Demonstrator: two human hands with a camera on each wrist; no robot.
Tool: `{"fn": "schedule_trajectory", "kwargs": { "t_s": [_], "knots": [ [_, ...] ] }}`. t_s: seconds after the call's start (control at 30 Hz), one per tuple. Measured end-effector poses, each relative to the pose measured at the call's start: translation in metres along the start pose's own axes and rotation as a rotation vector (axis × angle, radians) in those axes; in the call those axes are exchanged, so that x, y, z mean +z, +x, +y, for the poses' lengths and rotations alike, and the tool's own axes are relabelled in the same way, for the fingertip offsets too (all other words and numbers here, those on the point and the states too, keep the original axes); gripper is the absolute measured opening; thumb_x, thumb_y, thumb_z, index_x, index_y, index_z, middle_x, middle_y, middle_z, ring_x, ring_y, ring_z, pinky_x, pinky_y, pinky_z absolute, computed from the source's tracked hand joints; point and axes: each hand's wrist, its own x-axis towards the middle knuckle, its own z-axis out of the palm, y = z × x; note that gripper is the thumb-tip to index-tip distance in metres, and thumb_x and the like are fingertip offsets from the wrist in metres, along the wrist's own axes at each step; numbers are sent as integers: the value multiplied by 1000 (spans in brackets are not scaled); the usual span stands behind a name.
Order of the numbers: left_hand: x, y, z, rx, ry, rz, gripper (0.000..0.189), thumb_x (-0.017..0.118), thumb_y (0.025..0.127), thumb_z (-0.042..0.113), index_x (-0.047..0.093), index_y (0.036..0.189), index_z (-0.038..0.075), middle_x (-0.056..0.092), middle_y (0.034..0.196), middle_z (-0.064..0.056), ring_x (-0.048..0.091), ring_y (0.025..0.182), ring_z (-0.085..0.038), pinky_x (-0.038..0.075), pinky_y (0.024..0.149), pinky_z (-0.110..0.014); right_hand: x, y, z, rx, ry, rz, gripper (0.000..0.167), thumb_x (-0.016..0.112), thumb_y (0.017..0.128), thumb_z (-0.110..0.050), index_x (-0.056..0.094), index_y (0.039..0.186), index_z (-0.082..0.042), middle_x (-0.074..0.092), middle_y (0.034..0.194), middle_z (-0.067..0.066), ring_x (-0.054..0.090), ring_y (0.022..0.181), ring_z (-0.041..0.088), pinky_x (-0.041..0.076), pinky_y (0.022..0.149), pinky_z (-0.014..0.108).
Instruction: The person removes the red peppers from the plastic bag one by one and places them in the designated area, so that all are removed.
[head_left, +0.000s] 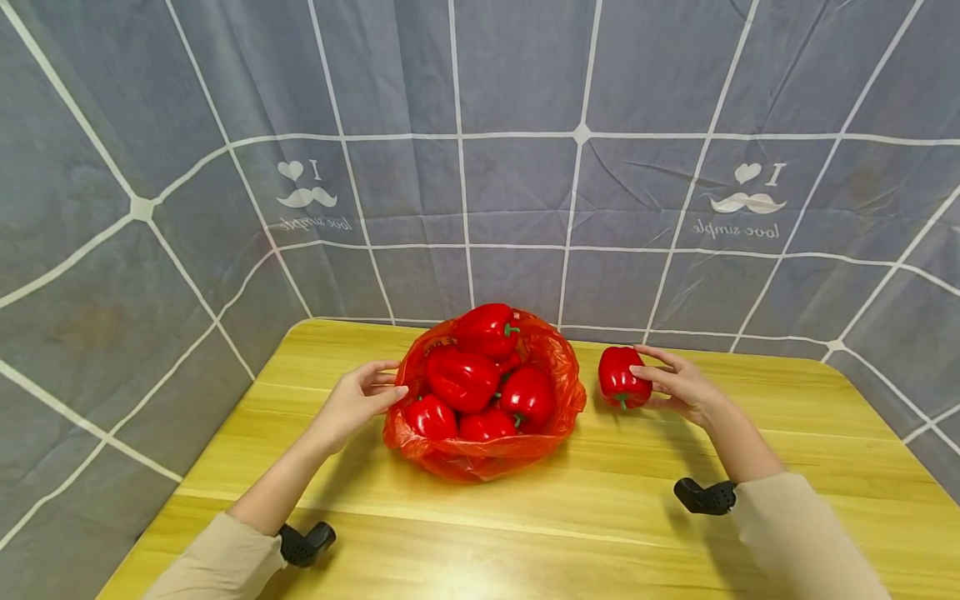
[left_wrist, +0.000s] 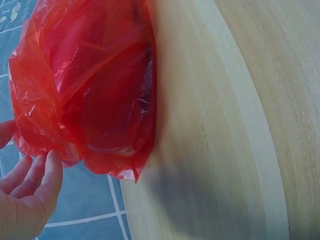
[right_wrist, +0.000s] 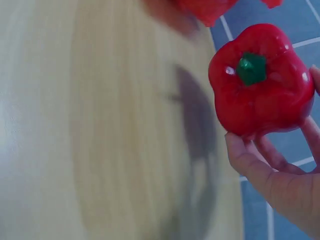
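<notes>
A red plastic bag (head_left: 480,454) with its mouth spread wide stands on the table, holding several glossy red bell peppers (head_left: 462,379) with green stems. At the bag's left rim is my left hand (head_left: 360,404), thumb over the edge and fingers against the outer side. The left wrist view has these fingers (left_wrist: 42,180) at the crumpled film. To the right of the bag, my right hand (head_left: 686,385) grips a single red bell pepper (head_left: 622,379) from its right side. In the right wrist view this bell pepper (right_wrist: 260,82) shows its green stem, with its shadow on the tabletop.
The light wood-grain table (head_left: 450,546) has rounded back corners. Close behind and at both sides hangs a grey curtain (head_left: 517,192) with white grid lines. A black wrist-worn device (head_left: 307,543) sits below the left forearm, another black device (head_left: 705,497) at the right cuff.
</notes>
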Motion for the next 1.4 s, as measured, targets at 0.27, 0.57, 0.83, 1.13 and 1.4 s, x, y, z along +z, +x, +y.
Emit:
{"fn": "schedule_trajectory", "kwargs": {
  "t_s": [0.27, 0.57, 0.83, 1.13, 1.4],
  "knots": [
    [0, -1, -1, 2, 0, -4, 47, 62, 88, 7, 44, 129, -10, 54, 118, -30, 57, 104, -36, 53, 79, -32, -9, 19, 25, 7, 62, 3, 49, 66, 88, -19, 47, 132, -25, 45, 122, 10, 62, 90, 16, 52, 81, 46],
    [1, 0, 1, 17, 44, -8, 46, 62, 88, 8, 45, 128, -9, 55, 116, -29, 56, 105, -37, 52, 82, -35, -11, 31, 29, 16, 90, 60, 62, 69, 85, -23, 40, 139, -20, 33, 135, 21, 63, 86, 14, 52, 80, 45],
    [0, 3, 0, 17, 61, -9, 45, 62, 88, 7, 47, 127, -9, 56, 115, -28, 57, 103, -37, 53, 82, -34, -20, 54, 39, 71, 235, 99, 59, 72, 82, -22, 42, 133, -24, 36, 127, 8, 63, 84, 19, 54, 74, 43],
    [2, 1, 2, 21, 104, 7, 45, 64, 88, 11, 49, 126, -7, 59, 112, -24, 58, 101, -34, 51, 83, -33, 2, 44, 11, 73, 147, 105, 69, 60, 91, -23, 20, 148, -16, 20, 144, 19, 61, 79, 12, 51, 82, 43],
    [-1, -2, 3, 15, 103, 17, 44, 64, 88, 12, 49, 126, -6, 59, 112, -24, 57, 102, -33, 51, 84, -32, -11, 69, 23, 81, 144, 123, 77, 71, 83, -29, 28, 146, -18, 46, 114, 1, 61, 82, 14, 55, 73, 38]
  ]
}}
